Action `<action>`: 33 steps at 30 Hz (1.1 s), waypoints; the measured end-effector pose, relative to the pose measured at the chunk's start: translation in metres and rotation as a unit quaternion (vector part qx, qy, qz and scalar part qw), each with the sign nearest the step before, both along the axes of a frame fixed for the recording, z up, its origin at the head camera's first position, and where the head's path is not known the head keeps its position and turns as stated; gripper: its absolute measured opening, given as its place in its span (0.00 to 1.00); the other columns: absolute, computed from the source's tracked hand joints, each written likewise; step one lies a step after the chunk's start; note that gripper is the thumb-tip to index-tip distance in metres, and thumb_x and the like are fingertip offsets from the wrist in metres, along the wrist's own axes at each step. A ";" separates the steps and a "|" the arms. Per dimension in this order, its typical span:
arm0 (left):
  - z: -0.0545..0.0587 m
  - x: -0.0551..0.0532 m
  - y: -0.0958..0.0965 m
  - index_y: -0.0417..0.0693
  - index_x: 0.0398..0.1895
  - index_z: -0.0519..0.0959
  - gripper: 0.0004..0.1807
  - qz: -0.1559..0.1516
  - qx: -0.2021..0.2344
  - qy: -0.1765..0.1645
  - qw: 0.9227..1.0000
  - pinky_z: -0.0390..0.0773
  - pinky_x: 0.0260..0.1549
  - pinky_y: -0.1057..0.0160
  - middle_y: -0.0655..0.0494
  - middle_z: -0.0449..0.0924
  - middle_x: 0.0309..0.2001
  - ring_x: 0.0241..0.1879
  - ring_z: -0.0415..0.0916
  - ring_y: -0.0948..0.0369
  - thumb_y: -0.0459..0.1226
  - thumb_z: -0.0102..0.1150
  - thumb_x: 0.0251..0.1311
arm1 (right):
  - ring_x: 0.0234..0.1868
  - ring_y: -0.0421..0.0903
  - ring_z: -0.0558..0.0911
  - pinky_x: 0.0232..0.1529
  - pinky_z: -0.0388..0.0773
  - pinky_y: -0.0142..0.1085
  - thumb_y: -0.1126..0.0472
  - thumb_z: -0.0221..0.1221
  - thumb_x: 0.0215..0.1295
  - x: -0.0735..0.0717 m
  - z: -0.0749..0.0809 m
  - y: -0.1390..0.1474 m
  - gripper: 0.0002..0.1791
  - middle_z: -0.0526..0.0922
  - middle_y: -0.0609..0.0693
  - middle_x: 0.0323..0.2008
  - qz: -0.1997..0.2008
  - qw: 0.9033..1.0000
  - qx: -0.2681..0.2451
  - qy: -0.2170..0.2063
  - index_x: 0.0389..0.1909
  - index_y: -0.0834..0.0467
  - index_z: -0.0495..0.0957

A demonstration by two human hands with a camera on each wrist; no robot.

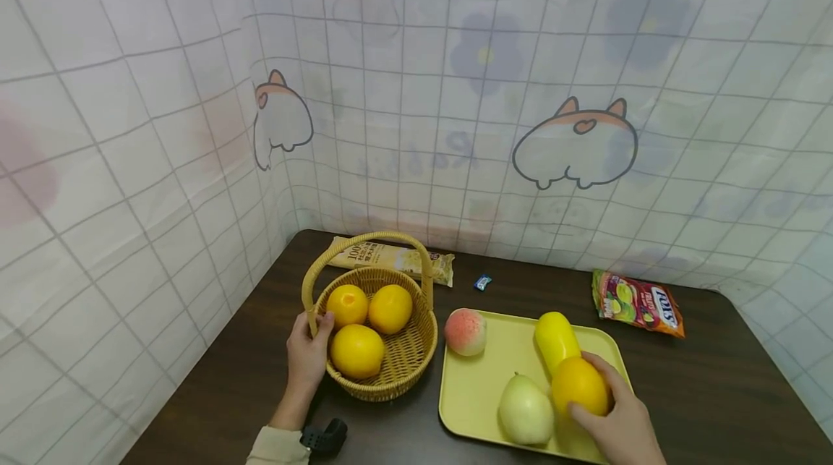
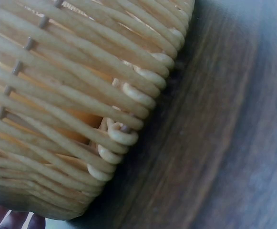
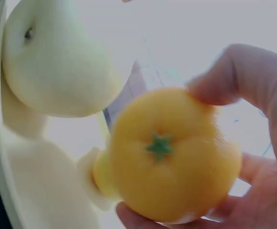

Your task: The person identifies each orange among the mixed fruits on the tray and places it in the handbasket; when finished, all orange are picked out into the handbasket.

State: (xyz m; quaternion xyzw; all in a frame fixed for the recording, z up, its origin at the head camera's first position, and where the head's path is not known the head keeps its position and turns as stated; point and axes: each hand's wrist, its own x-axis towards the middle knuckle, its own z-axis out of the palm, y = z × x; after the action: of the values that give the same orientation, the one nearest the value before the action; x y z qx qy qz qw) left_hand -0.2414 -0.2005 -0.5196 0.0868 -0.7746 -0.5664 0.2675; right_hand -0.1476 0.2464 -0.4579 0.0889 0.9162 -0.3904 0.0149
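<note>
My left hand [image 1: 309, 349] grips the left side of a wicker basket [image 1: 414, 342] where its tall handle meets the rim. Inside the basket lie three oranges [image 1: 357, 351]. In the left wrist view the woven wall [image 2: 71, 90] fills most of the picture, with a few fingertips [image 2: 14, 222] at the lower corner. My right hand [image 1: 618, 414] holds an orange [image 1: 579, 387] between thumb and fingers over the right part of a yellow tray [image 1: 478, 396]. A green star-shaped stem mark shows on that orange [image 3: 171, 157] in the right wrist view. Beside it on the tray is a pale green pear [image 1: 526, 411].
A peach [image 1: 466, 332] sits at the tray's back left corner, and a long yellow fruit [image 1: 556, 338] lies behind the held orange. Along the back are a beige snack packet [image 1: 397, 259], a small blue wrapper [image 1: 482, 282] and a red-green candy bag [image 1: 638, 304]. A grid-patterned curtain [image 1: 416, 125] borders the table.
</note>
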 end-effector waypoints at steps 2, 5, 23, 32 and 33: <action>0.001 0.000 0.000 0.42 0.35 0.74 0.15 -0.002 0.003 -0.002 1.000 0.65 0.32 0.63 0.51 0.71 0.35 0.32 0.66 0.57 0.46 0.58 0.68 | 0.47 0.55 0.75 0.41 0.71 0.40 0.52 0.68 0.56 0.000 0.000 -0.002 0.44 0.70 0.65 0.62 -0.014 1.000 -0.015 0.010 0.72 0.50 0.59; 0.001 0.000 0.000 0.43 0.35 0.74 0.16 -0.004 -0.001 -0.006 1.000 0.66 0.33 0.62 0.50 0.72 0.37 0.33 0.67 0.56 0.48 0.57 0.68 | 0.50 0.57 0.74 0.43 0.71 0.42 0.51 0.69 0.56 0.002 0.001 -0.004 0.44 0.70 0.65 0.62 -0.038 0.999 -0.026 0.028 0.72 0.50 0.59; 0.000 0.001 -0.001 0.42 0.36 0.74 0.16 -0.007 0.007 -0.007 1.000 0.67 0.34 0.63 0.50 0.72 0.39 0.34 0.67 0.57 0.48 0.57 0.68 | 0.50 0.58 0.75 0.39 0.77 0.38 0.58 0.69 0.56 -0.009 0.010 -0.034 0.41 0.69 0.62 0.62 -0.055 0.990 -0.071 0.110 0.70 0.50 0.62; -0.001 0.000 -0.001 0.43 0.36 0.74 0.16 -0.003 0.006 -0.002 1.000 0.66 0.33 0.63 0.52 0.71 0.37 0.33 0.67 0.57 0.47 0.58 0.67 | 0.48 0.57 0.77 0.35 0.80 0.37 0.63 0.69 0.56 -0.026 0.023 -0.051 0.39 0.72 0.58 0.60 -0.015 0.977 -0.091 0.190 0.68 0.47 0.65; -0.001 0.000 -0.001 0.42 0.35 0.74 0.15 -0.003 0.006 -0.001 1.000 0.66 0.33 0.63 0.52 0.71 0.37 0.33 0.67 0.57 0.47 0.58 0.67 | 0.48 0.57 0.77 0.35 0.80 0.36 0.63 0.69 0.56 -0.028 0.024 -0.052 0.38 0.72 0.58 0.60 -0.008 0.976 -0.097 0.195 0.68 0.47 0.65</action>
State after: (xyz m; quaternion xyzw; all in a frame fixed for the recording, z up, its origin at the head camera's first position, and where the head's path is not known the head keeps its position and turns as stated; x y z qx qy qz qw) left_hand -0.2414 -0.2015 -0.5208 0.0868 -0.7720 -0.5714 0.2647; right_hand -0.1756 0.1940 -0.4342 0.0160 0.8586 -0.4871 -0.1588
